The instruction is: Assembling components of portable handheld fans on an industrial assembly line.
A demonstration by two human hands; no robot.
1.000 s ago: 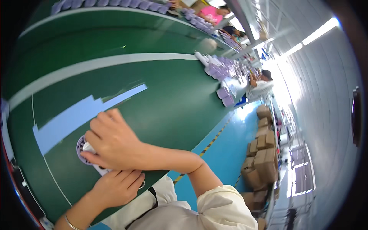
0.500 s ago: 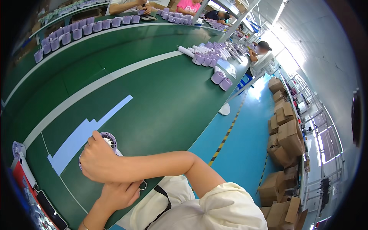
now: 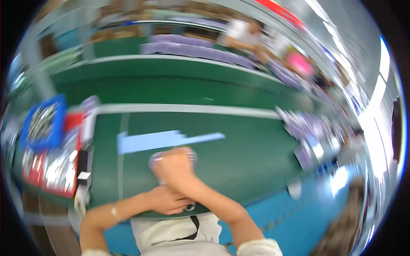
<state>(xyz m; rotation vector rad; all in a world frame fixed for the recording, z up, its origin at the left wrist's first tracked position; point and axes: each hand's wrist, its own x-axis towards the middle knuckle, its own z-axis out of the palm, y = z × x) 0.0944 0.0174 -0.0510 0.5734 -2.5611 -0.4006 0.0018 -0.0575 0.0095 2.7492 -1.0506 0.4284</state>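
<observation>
A lavender handheld fan (image 3: 156, 158) lies low over the green bench in front of me, its round parts showing on both sides of my right hand (image 3: 176, 167). That hand is closed over the fan and hides most of it. My left hand (image 3: 168, 202) is closed lower down, under my right wrist, round what looks like the fan's handle end. A small metal ring (image 3: 190, 207) shows beside its fingers. Just beyond my hands, pale blue strips (image 3: 149, 142) lie flat on the bench. The view is smeared by motion.
At the left stand a blue tray (image 3: 61, 115) of small metal parts and a red tray (image 3: 72, 173) with shiny pieces. A dark flat phone-like thing (image 3: 83, 164) lies beside them. Lavender parts (image 3: 303, 154) crowd the bench's right end. A co-worker (image 3: 241, 34) sits across.
My view has swung left, bringing the trays into sight and pushing the aisle to the right. Both hands stay closed on the fan, right over left.
</observation>
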